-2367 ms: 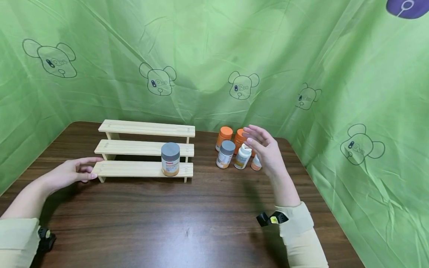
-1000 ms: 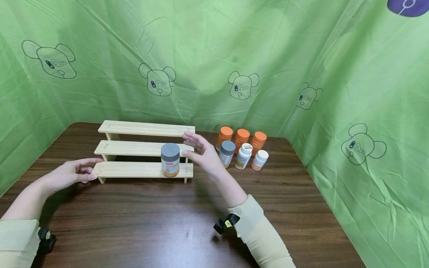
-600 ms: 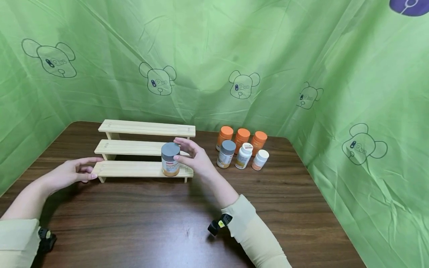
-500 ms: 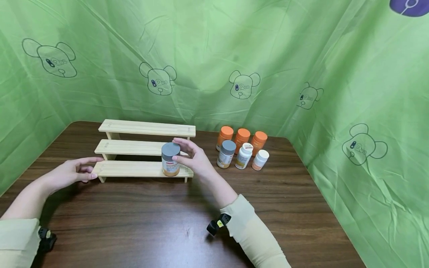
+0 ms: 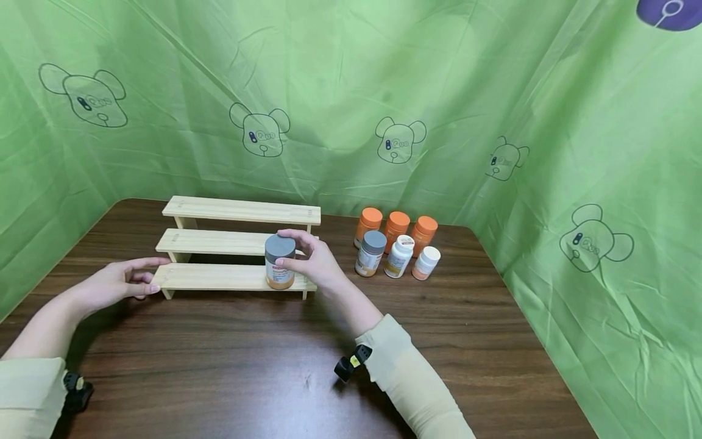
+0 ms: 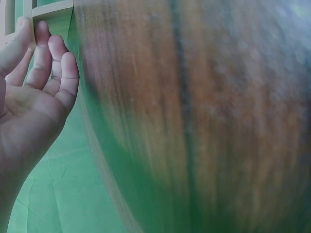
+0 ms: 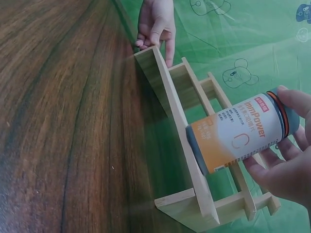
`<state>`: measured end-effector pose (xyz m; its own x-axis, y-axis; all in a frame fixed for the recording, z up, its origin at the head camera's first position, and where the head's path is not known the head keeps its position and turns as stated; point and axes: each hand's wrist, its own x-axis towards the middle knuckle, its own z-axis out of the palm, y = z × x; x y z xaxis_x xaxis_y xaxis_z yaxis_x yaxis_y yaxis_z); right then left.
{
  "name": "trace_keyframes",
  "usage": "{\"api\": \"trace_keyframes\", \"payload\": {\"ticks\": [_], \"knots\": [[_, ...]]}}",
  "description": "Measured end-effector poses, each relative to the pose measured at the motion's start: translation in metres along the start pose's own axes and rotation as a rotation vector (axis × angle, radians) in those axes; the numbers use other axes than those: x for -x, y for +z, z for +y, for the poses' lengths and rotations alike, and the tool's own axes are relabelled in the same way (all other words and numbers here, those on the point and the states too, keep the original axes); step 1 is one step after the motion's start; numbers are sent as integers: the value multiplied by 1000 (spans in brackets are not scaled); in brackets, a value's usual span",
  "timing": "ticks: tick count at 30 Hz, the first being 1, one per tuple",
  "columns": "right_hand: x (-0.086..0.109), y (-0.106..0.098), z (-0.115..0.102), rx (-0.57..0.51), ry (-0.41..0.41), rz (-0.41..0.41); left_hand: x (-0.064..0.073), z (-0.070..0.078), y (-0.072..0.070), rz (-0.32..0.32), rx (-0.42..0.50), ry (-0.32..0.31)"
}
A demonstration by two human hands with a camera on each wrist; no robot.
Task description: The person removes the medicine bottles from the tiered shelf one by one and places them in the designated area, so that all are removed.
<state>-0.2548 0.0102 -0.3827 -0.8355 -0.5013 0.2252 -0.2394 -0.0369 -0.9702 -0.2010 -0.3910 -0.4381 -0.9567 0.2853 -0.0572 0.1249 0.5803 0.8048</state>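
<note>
A pale wooden three-tier shelf (image 5: 205, 277) stands at the table's left. My left hand (image 5: 115, 285) pinches the left end of its lowest board between thumb and index finger, the other fingers loosely curled in the left wrist view. Upright near the right end of that board is a supplement bottle (image 5: 280, 268) with a grey lid and a white and orange label. My right hand (image 5: 318, 262) holds it near the lid, thumb in front and fingers behind. In the right wrist view the bottle's label (image 7: 240, 126) faces the camera, and its base meets the board.
Right of the shelf stand several more bottles: orange-capped ones (image 5: 397, 228) behind, then a grey-lidded bottle (image 5: 370, 259) and two white-capped bottles (image 5: 398, 259) in front. A green printed curtain (image 5: 340, 91) hangs behind and beside the brown wooden table (image 5: 247, 366).
My right hand has moved left from the bottle group to the shelf and taken hold of the grey-lidded bottle there. The left hand and the shelf have stayed in place.
</note>
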Motion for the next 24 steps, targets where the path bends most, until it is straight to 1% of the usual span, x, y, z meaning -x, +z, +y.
{"api": "trace_keyframes", "payload": {"ticks": [6,10,16,18,23,24], "knots": [[-2,-2,0,24,39,-7,0,2,1,4,-20,19],[-1,-3,-4,35,49,-25,-1,2,1,3,-24,26],[12,-4,-32,36,45,-60,-1,2,2,5,-30,30],[14,-7,-34,53,36,-62,-1,2,2,6,-35,32],[9,-18,-25,108,28,-49,0,2,1,10,-32,32],[10,-20,-27,111,30,-50,0,1,1,11,-31,31]]}}
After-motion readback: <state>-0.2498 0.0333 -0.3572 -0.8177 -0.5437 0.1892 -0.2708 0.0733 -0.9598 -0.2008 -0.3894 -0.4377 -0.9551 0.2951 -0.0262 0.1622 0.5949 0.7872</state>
